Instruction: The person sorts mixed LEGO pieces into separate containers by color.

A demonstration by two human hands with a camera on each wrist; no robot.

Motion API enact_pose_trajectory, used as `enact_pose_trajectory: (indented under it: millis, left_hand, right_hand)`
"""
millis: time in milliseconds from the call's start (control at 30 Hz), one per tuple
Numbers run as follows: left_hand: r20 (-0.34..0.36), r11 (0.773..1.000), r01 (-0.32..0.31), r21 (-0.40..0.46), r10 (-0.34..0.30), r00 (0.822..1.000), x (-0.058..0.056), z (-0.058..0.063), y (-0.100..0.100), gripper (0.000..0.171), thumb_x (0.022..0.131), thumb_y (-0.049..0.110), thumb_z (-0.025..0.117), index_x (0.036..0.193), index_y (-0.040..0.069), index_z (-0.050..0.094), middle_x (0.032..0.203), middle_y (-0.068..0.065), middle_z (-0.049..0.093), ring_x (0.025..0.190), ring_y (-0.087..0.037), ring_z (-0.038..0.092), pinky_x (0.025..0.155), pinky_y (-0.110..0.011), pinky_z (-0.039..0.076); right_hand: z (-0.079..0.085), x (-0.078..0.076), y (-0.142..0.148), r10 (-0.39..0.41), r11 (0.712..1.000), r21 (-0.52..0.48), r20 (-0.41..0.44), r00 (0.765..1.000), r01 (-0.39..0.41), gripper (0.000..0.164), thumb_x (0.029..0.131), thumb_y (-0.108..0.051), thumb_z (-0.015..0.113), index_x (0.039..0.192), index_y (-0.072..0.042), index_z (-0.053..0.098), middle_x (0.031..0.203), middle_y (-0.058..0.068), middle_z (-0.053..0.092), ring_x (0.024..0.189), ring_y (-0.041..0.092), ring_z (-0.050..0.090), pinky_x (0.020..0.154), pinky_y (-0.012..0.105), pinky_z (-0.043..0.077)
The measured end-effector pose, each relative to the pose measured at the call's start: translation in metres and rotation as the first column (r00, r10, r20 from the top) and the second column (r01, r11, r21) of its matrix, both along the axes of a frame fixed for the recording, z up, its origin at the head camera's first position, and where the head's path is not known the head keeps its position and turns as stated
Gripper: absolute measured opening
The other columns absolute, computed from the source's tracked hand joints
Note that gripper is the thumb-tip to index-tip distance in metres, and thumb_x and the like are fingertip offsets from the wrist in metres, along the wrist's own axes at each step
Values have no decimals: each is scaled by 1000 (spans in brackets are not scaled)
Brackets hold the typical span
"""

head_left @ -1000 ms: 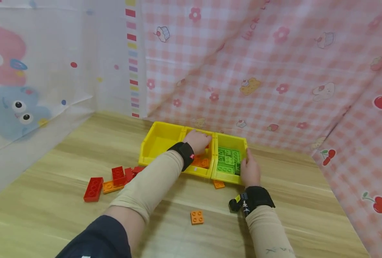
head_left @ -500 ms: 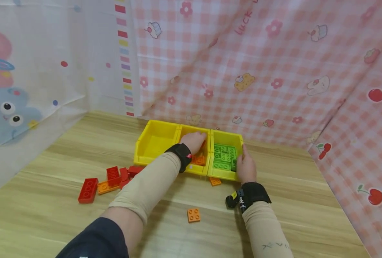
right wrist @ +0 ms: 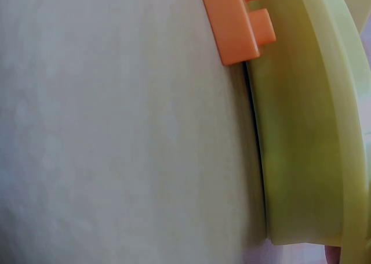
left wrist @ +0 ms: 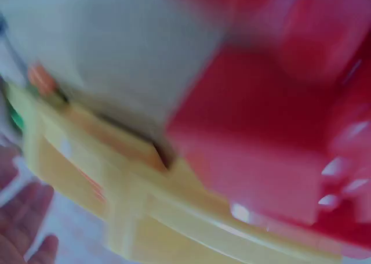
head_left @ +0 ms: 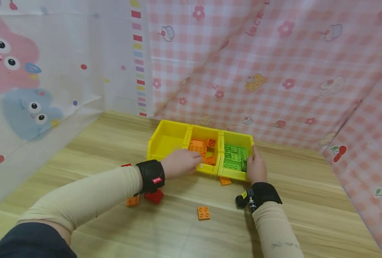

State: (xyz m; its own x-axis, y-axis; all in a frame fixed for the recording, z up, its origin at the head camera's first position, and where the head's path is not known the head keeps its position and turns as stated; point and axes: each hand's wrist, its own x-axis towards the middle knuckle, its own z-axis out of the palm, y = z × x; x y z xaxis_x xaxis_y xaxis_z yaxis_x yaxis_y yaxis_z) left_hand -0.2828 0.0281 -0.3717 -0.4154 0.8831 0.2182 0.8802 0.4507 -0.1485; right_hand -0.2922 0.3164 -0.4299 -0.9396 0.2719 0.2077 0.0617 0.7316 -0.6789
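Three yellow bins [head_left: 170,139] stand side by side against the cloth wall. My left hand [head_left: 182,163] hovers over the front edge of the left and middle bins, holding nothing; its fingers [left wrist: 26,217] look loosely extended in the blurred left wrist view. Orange building blocks [head_left: 198,146] lie in the middle bin, partly behind that hand. Green building blocks [head_left: 234,156] lie in the right bin. My right hand [head_left: 257,166] grips this bin's right side wall, its thumb near the rim; the right wrist view barely shows it.
One orange block [head_left: 203,213] lies on the wooden table and another orange block [head_left: 225,181] touches the right bin's front. Beside my left forearm are red blocks [head_left: 154,196] and an orange block [head_left: 133,201], partly covered. Patterned cloth [head_left: 242,64] encloses the table.
My left hand has come out of the middle bin and moved left and toward me, uncovering the orange blocks. My left forearm now covers part of the red pile. My right hand stays at the bin.
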Motion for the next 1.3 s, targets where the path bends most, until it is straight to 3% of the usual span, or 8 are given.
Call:
enact_pose_trajectory:
  millis: [167, 300, 533, 667, 800, 1000, 1133, 1300]
  left_hand:
    - [-4, 949, 261, -179, -266, 964, 45, -13, -5, 33, 87, 24, 64, 119, 17, 61, 114, 2, 60, 104, -13, 56, 89, -29, 43]
    - [-70, 895, 331, -297, -367, 928, 68, -28, -2, 33, 93, 27, 56, 125, 24, 56, 121, 4, 57, 110, -12, 52, 90, -28, 42]
    - [-154, 854, 331, -401, -419, 895, 74, -44, 13, 33, 97, 25, 45, 128, 29, 53, 125, 10, 53, 114, -10, 49, 89, -29, 41]
    - [-156, 860, 365, -357, -440, 884, 70, -42, 18, 27, 95, 28, 49, 120, 25, 58, 110, 11, 57, 99, -7, 53, 77, -24, 40]
    - [-141, 919, 295, -260, -338, 930, 53, -24, 21, 30, 92, 27, 55, 121, 18, 59, 106, 6, 59, 93, -10, 55, 79, -25, 43]
    - [-84, 1000, 18, -9, -19, 996, -8, 4, 28, 31, 88, 18, 60, 118, 9, 59, 97, -3, 58, 80, -15, 56, 71, -27, 47]
    - [30, 982, -177, 70, 175, 984, -44, 5, 42, 23, 89, 14, 60, 111, 7, 58, 90, -3, 57, 76, -16, 55, 67, -27, 46]
    - [109, 954, -300, -2, 298, 948, -65, 0, 62, 14, 91, 11, 58, 102, 9, 66, 91, -4, 64, 82, -19, 61, 71, -31, 49]
  right_hand:
    - [3, 1, 3, -7, 1000, 8, -8, 1000, 7, 50, 98, -10, 33, 147, -3, 25, 141, 23, 37, 125, 38, 40, 101, 49, 31]
    - [4, 2, -1, -3, 1000, 4, -13, 1000, 3, 49, 98, -9, 34, 146, -3, 25, 141, 24, 36, 125, 38, 39, 102, 49, 30]
    - [0, 3, -1, -14, 1000, -21, 7, 1000, 14, 50, 98, -9, 34, 147, -5, 24, 142, 22, 37, 126, 36, 39, 102, 48, 30]
    - [1, 1, -1, -18, 999, -28, 11, 1000, 18, 51, 98, -10, 34, 148, -5, 24, 143, 20, 36, 128, 35, 37, 103, 47, 29]
    - [3, 0, -1, -20, 1000, -24, 3, 1000, 20, 51, 98, -10, 34, 147, -5, 24, 143, 20, 35, 129, 35, 36, 103, 47, 28]
    - [6, -3, 0, -24, 999, -26, -2, 1000, 24, 50, 99, -11, 34, 147, -6, 24, 144, 18, 35, 129, 33, 36, 103, 46, 28]
    - [6, -2, 0, -24, 999, -22, -14, 1000, 24, 49, 98, -10, 35, 147, -4, 26, 143, 20, 36, 128, 35, 37, 103, 47, 29]
    - [3, -1, -1, -24, 999, -30, -15, 1000, 24, 50, 98, -10, 36, 146, -4, 27, 142, 20, 37, 127, 34, 38, 103, 47, 30]
